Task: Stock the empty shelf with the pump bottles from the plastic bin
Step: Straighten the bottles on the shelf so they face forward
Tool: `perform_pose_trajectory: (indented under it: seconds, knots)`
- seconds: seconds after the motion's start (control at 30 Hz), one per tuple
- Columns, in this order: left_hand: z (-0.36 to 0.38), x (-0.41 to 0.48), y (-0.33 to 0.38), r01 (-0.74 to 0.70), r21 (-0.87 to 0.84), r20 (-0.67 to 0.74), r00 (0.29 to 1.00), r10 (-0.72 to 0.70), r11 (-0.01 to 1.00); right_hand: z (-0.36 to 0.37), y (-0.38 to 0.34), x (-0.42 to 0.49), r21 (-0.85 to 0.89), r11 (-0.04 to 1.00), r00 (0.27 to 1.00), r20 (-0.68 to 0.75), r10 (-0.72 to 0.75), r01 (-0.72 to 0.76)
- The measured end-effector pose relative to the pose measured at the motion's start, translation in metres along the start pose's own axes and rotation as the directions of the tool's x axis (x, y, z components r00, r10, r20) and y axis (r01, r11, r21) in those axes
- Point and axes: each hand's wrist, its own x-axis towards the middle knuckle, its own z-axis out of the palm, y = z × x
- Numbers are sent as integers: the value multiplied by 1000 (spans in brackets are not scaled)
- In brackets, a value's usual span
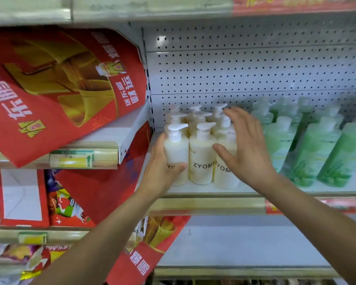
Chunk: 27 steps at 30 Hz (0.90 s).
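Several cream-white pump bottles stand in rows at the left end of the white shelf (203, 190). My left hand (160, 167) grips the front-left bottle (176, 149), thumb across its label. The middle front bottle (201, 159) stands free between my hands. My right hand (245, 149) lies with straight, spread fingers against the right side of the front-right bottle (224, 173) and the row behind it. The plastic bin is out of sight.
Green pump bottles (317, 153) fill the same shelf to the right. A white pegboard (255, 68) backs the shelf. Red boxes (56, 85) lean on the shelves at left. Below is another shelf (245, 243), and a gold price rail (203, 204) edges the front.
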Motion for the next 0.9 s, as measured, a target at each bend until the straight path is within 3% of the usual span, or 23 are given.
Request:
perform_pose_trajectory:
  seconds: [0.07,0.13,0.23,0.3,0.9]
  knots:
    - [4,-7,-7,5,-24,-8,1000,-6,1000,3,3,-23,93,989,991,-60,120,-114]
    - [9,-10,-15,12,-55,-32,999,-14,998,10,9,-46,192,937,953,-27,302,-291]
    - [21,-10,-23,82,-98,-84,992,-90,992,26,19,-62,272,777,822,132,554,-568]
    - [30,-8,-27,118,-131,-102,986,-132,984,36,23,-60,298,678,740,231,632,-672]
    - [42,2,-40,115,-156,-123,983,-135,981,35,52,-43,318,670,729,444,520,-671]
